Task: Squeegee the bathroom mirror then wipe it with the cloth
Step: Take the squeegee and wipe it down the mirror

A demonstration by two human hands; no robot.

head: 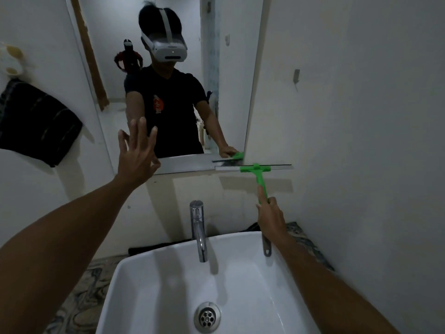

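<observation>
Squeegee at the mirror's bottom right corner.
My right hand [271, 214] grips the squeegee [258, 173]; left hand [137, 150], fingers spread, hovers before the mirror [183, 92], above tap [198, 227] and sink [168, 285].

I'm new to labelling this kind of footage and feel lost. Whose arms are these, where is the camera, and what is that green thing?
There is no machine here: a person films from a camera worn on the head, looking forward and down, so the two arms reaching in from the bottom are their own. The mirror on the wall reflects that person wearing the headset.

The right hand grips the handle of a green squeegee; its blade lies level at the mirror's bottom edge, near the right corner. The left hand is raised in front of the mirror's lower left part, fingers spread, holding nothing. Whether it touches the glass I cannot tell.

Below is a white sink with a chrome tap. A dark towel hangs on the left wall, and a dark cloth lies behind the sink.
</observation>
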